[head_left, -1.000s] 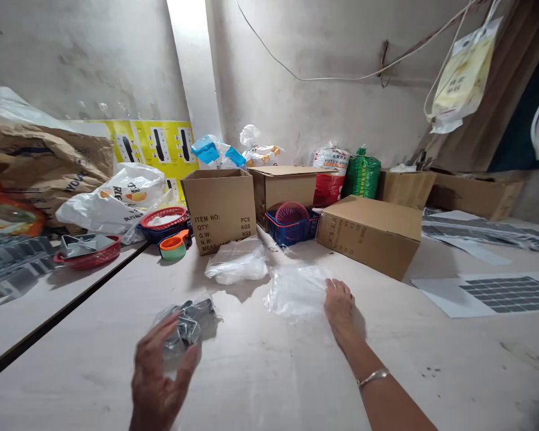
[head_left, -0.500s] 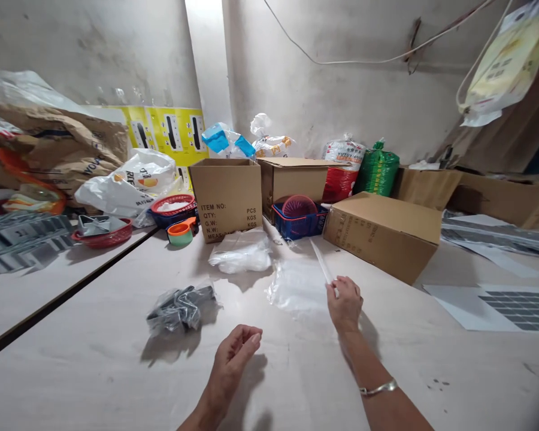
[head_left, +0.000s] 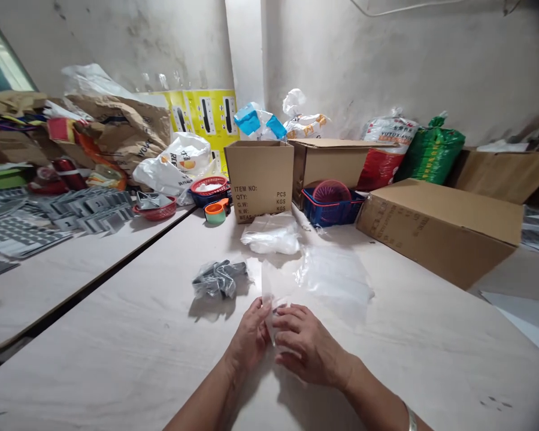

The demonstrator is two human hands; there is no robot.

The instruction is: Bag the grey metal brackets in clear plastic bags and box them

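Note:
Both hands meet at the middle of the table over one clear plastic bag (head_left: 272,284). My left hand (head_left: 250,336) pinches its near edge from the left. My right hand (head_left: 306,350) grips the same bag from the right, fingers curled on it. The bag stands up between the fingertips. A flat stack of clear plastic bags (head_left: 335,276) lies just beyond my right hand. A filled bag of grey metal parts (head_left: 218,279) rests on the table left of the hands, untouched.
A crumpled clear bag (head_left: 272,234) lies farther back. Cardboard boxes (head_left: 259,179) (head_left: 440,227), a blue basket (head_left: 332,209), red baskets (head_left: 155,209) and sacks line the wall. Grey metal parts (head_left: 90,209) cover the left table, past a dark gap (head_left: 94,287).
My right hand lifted one bag off the stack and drew it toward me. My left hand left the bag of metal parts and came to the new bag. The view shifted left.

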